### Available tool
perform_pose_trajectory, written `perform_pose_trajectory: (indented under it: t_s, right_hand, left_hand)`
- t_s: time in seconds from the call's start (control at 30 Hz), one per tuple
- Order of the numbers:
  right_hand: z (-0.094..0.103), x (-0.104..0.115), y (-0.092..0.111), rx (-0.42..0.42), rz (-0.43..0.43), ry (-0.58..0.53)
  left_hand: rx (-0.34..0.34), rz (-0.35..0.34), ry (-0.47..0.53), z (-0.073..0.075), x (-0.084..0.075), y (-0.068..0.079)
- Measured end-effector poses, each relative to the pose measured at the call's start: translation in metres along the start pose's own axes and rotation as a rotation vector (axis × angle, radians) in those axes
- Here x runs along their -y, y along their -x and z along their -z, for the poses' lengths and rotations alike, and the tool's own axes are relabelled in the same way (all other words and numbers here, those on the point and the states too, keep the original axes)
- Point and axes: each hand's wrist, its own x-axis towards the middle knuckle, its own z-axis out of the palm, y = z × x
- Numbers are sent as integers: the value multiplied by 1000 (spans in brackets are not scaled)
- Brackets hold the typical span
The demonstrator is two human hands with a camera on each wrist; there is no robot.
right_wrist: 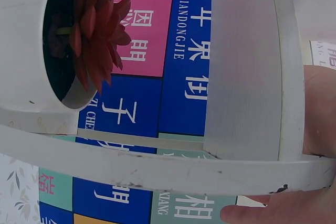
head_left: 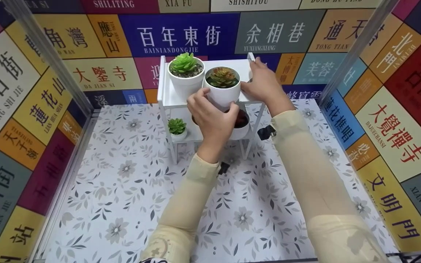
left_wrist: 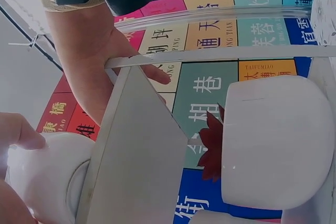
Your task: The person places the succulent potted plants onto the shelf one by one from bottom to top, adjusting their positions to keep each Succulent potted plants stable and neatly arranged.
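My left hand (head_left: pixel 212 115) grips a white pot (head_left: pixel 223 93) holding a reddish-green succulent (head_left: pixel 223 77), at the front of the plant stand's upper shelf. In the left wrist view, the thumb lies along this pot (left_wrist: pixel 44 174), whose base is right beside the shelf board (left_wrist: pixel 139 150). My right hand (head_left: pixel 267 84) holds the right end of the white two-tier stand (head_left: pixel 256 120), fingers over its raised side rail. A larger white pot (head_left: pixel 186 84) with a bright green succulent (head_left: pixel 183 63) stands on the upper shelf's left.
On the lower shelf, a white pot (left_wrist: pixel 278 142) with a red succulent (right_wrist: pixel 102 32) is partly hidden behind my left hand in the head view. A small green succulent (head_left: pixel 177 126) is at its left end. Sign-printed walls (head_left: pixel 179 34) enclose the flower-patterned table (head_left: pixel 122 197).
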Motion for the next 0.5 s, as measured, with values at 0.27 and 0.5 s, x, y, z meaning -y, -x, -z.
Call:
perform_pose_trajectory:
  t_s: [0.27, 0.5]
  right_hand:
    - [0, 1, 0, 1, -8, -6]
    - [1, 3, 0, 10, -30, -11]
  left_hand:
    - [3, 21, 56, -1, 3, -1]
    - [7, 28, 84, -3, 7, 0]
